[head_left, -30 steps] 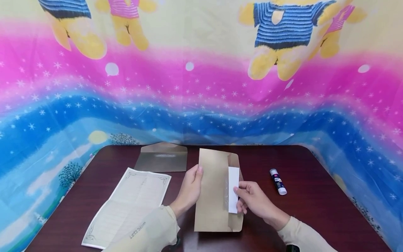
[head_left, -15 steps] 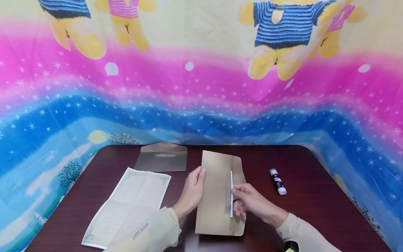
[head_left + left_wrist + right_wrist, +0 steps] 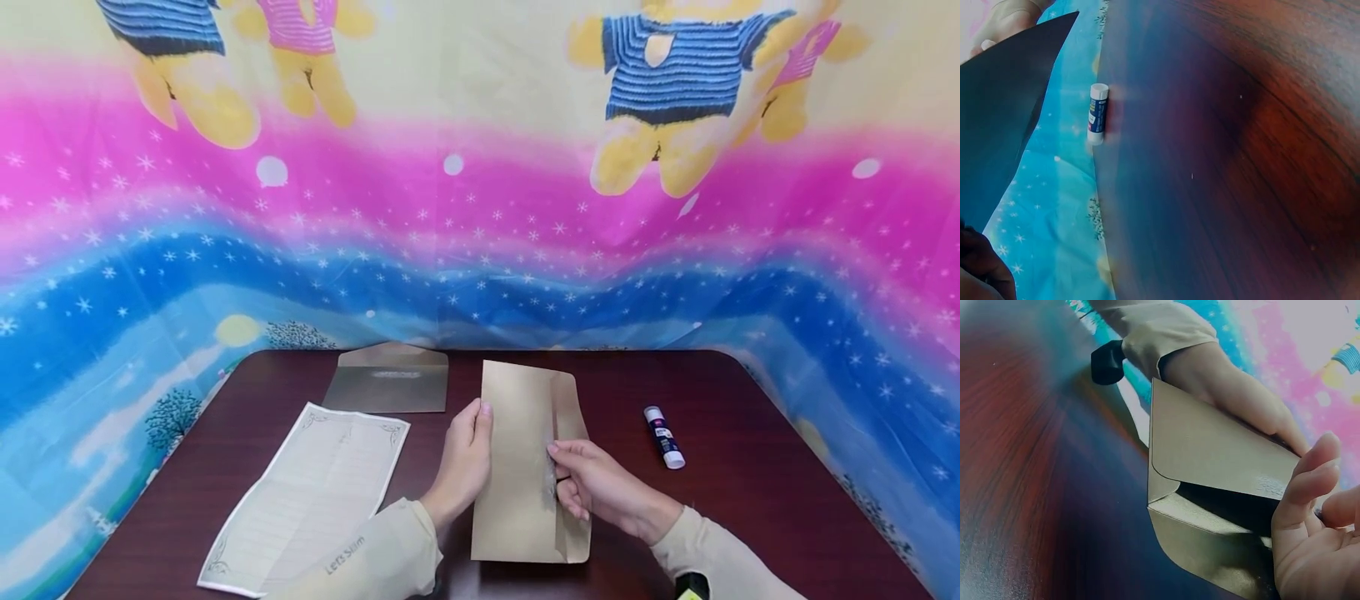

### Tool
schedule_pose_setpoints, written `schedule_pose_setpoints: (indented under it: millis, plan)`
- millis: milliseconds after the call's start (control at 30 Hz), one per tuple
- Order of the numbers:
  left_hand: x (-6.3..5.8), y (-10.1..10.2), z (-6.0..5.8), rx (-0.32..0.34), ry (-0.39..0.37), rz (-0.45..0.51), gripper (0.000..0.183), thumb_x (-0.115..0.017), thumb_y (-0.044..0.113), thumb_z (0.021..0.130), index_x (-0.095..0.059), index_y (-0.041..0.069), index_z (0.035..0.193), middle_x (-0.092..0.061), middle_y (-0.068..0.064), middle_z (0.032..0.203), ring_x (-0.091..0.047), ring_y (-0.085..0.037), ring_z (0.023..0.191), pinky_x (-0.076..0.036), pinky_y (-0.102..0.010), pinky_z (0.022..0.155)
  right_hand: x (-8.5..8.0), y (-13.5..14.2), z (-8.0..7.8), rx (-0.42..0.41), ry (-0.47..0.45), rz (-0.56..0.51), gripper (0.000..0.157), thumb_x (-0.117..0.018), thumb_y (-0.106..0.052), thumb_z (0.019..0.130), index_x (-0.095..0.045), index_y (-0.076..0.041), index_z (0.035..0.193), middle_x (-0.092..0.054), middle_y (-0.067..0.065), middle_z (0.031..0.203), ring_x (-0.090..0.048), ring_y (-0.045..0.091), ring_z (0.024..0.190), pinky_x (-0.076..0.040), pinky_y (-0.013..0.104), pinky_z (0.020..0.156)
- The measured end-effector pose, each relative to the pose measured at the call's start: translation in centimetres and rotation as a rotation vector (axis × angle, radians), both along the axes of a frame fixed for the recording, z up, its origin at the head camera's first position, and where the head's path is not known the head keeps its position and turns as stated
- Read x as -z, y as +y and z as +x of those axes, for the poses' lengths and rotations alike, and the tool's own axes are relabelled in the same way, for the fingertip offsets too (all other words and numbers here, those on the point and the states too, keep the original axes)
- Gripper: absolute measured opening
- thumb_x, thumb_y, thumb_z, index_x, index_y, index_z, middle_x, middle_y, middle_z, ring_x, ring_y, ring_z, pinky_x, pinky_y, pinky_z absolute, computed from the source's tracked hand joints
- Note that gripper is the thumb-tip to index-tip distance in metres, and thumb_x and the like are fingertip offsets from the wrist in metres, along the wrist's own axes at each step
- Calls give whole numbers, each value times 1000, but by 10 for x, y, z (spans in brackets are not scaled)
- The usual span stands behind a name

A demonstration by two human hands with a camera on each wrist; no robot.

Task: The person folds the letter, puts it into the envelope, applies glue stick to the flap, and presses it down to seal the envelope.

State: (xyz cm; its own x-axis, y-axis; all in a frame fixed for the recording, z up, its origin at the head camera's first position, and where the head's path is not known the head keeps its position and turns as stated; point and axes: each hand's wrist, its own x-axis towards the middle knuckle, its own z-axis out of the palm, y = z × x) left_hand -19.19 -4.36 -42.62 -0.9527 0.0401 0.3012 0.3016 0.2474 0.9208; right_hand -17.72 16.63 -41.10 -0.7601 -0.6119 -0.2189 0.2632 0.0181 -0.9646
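A kraft-brown envelope (image 3: 517, 467) is held up over the table, its flap (image 3: 572, 467) unfolded to the right. My left hand (image 3: 467, 454) grips its left edge, thumb on the front face. At the mouth, my right hand (image 3: 592, 479) pinches the edge of the front panel, thumb on top and the other fingers curled. The right wrist view shows the mouth gaping beside the fingers of my right hand (image 3: 1313, 519), with a shiny smear (image 3: 1269, 484) on the panel. No white paper shows outside the envelope.
A bordered letter sheet (image 3: 315, 492) with fold creases lies on the dark wood table (image 3: 720, 533) at left. Behind it rests a second brown envelope (image 3: 390, 392), flap up. A capped glue stick (image 3: 664, 437) lies at right. A printed cloth backdrop (image 3: 480, 208) hangs behind the table.
The folded white paper, which stuck out of the envelope's mouth, has slid left into it and out of sight. The envelope and both hands have shifted slightly right.
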Motion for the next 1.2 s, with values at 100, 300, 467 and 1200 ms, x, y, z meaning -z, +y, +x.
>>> schedule_pose_setpoints:
  millis: [100,300,467,1200]
  plan:
    - [1,1,1,-2,-17,9,38,-36,26,111,-49,6,81,-39,2,67,-39,-6,63,-38,-22,64,1,1,1,-1,3,-6,30,-38,-28,111,-42,-15,84,-44,-8,69,-53,1,47,-39,15,47]
    - [4,3,4,78,-95,30,30,-40,26,110,-63,8,106,-69,-7,88,-64,-6,77,-53,-24,73,3,4,2,45,48,83,34,-36,-27,111,-39,-14,80,-40,-7,67,-53,2,46,-40,16,47]
    - [4,3,5,166,-131,-4,26,-47,26,108,-64,6,111,-74,-10,95,-70,-10,82,-57,-25,73,4,8,2,88,80,150,35,-35,-28,111,-38,-13,79,-43,-6,65,-53,3,46,-41,17,47]
    - [11,-5,8,167,-175,57,21,-67,16,97,-63,-4,100,-67,-11,69,-55,-29,39,-53,-57,47,-2,8,0,276,284,250,53,-46,-25,108,-42,14,144,-63,4,62,-60,7,54,-52,24,53]
